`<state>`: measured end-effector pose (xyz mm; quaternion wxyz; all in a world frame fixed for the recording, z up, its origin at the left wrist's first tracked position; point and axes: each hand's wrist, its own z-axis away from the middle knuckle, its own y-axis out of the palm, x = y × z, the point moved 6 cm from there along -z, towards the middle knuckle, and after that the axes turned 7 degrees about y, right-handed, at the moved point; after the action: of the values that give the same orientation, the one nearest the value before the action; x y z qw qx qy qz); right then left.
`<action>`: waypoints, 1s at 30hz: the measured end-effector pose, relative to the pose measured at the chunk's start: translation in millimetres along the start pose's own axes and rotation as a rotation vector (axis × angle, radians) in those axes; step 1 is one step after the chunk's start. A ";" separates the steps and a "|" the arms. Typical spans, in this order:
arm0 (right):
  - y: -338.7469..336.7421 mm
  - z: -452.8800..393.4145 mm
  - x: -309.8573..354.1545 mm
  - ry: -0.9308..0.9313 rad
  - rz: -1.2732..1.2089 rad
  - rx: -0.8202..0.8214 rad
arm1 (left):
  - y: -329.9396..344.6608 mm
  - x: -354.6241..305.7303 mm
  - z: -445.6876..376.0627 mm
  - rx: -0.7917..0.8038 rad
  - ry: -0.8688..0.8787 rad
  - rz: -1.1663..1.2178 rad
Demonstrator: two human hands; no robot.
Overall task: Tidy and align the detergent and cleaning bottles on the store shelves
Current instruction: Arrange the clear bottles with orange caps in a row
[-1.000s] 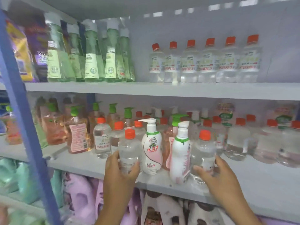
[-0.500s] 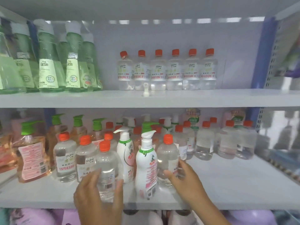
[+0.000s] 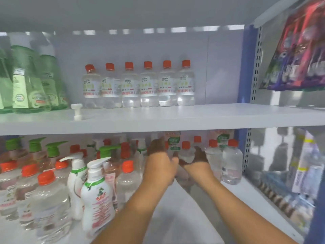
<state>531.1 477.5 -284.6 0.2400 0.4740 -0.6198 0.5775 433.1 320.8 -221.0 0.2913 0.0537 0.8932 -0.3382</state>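
Both my arms reach deep into the lower shelf (image 3: 175,219). My right hand (image 3: 199,160) cups a small clear bottle with an orange cap (image 3: 185,153), thumb in front, fingers up its right side. On that bottle's left is my left hand (image 3: 161,162), fingers stretched toward the back row beside a green-labelled bottle (image 3: 173,143). Two white pump bottles (image 3: 95,196) and several clear orange-capped bottles (image 3: 49,205) stand loosely at the front left. More clear bottles (image 3: 232,164) stand at the right end.
The upper shelf holds a straight row of clear orange-capped bottles (image 3: 139,88), green bottles (image 3: 29,85) at the left and a loose white pump head (image 3: 76,111). A blue upright (image 3: 246,67) bounds the bay; bags (image 3: 299,50) hang on its right.
Both hands have let go of the front bottles and moved right and deeper into the shelf, to a bottle near the back. The view has swung to the right.
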 end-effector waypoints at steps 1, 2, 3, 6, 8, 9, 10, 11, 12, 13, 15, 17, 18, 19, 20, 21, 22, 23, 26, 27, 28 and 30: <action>7.4 -6.3 -1.7 -0.003 0.016 0.022 | 7.8 -2.1 -20.8 0.029 -0.032 -0.086; 12.9 -9.4 -4.4 -0.014 0.041 0.034 | 16.3 -2.7 -39.6 0.080 -0.040 -0.221; 15.2 -10.2 -7.1 -0.028 0.067 0.038 | 24.6 -1.5 -53.9 0.140 -0.040 -0.384; 4.5 -1.1 -15.6 -0.066 0.083 0.045 | 45.6 10.3 -71.8 0.333 -0.043 -0.689; -9.5 11.8 -23.5 -0.078 0.050 0.070 | 56.4 13.2 -73.2 0.377 -0.011 -0.722; -18.6 19.9 -27.5 -0.078 0.041 0.083 | 60.3 9.3 -72.0 0.372 0.022 -0.743; -29.1 28.9 -31.7 -0.082 0.042 0.094 | 63.5 2.5 -69.0 0.364 0.061 -0.755; -40.1 37.7 -36.0 -0.090 0.043 0.104 | 65.9 -4.4 -63.3 0.357 0.088 -0.737; -51.3 46.4 -40.0 -0.105 0.035 0.113 | 67.0 -10.1 -55.2 0.346 0.093 -0.677; -62.2 53.9 -43.4 -0.126 0.018 0.118 | 66.0 -13.9 -44.3 0.335 0.078 -0.582; -82.8 69.5 -51.0 -0.149 -0.012 0.133 | 55.1 -16.8 -16.4 0.284 0.037 -0.362; -99.2 81.9 -61.4 -0.131 -0.033 0.167 | 36.6 -14.2 14.4 0.204 0.019 -0.225; -106.6 86.7 -66.8 -0.112 -0.043 0.177 | 26.6 -14.0 29.0 0.169 0.039 -0.208; -114.0 91.0 -71.3 -0.097 -0.055 0.173 | 16.5 -15.5 42.5 0.143 0.064 -0.198; -122.0 93.9 -75.2 -0.090 -0.062 0.150 | 6.6 -17.9 53.6 0.122 0.085 -0.184; -129.9 95.5 -78.2 -0.092 -0.058 0.109 | -1.0 -18.6 61.8 0.112 0.095 -0.175; -137.3 95.7 -81.0 -0.096 -0.046 0.058 | -6.9 -17.9 67.0 0.108 0.094 -0.168; -144.3 94.4 -84.2 -0.094 -0.029 0.007 | -11.1 -16.0 69.7 0.105 0.086 -0.161; -159.8 86.8 -94.9 -0.032 0.034 -0.128 | -16.3 -5.6 68.7 0.105 0.041 -0.160; -163.5 83.9 -98.5 -0.008 0.061 -0.167 | -16.2 0.3 66.9 0.106 0.014 -0.170; -166.3 81.3 -101.7 0.013 0.086 -0.200 | -15.9 5.5 65.3 0.104 -0.008 -0.187; -169.9 76.3 -105.8 0.044 0.097 -0.241 | -15.3 9.3 64.1 0.094 -0.034 -0.204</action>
<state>743.2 458.2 -307.7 0.2807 0.3984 -0.7016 0.5199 451.9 267.3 -256.0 0.2676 -0.0297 0.8722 -0.4084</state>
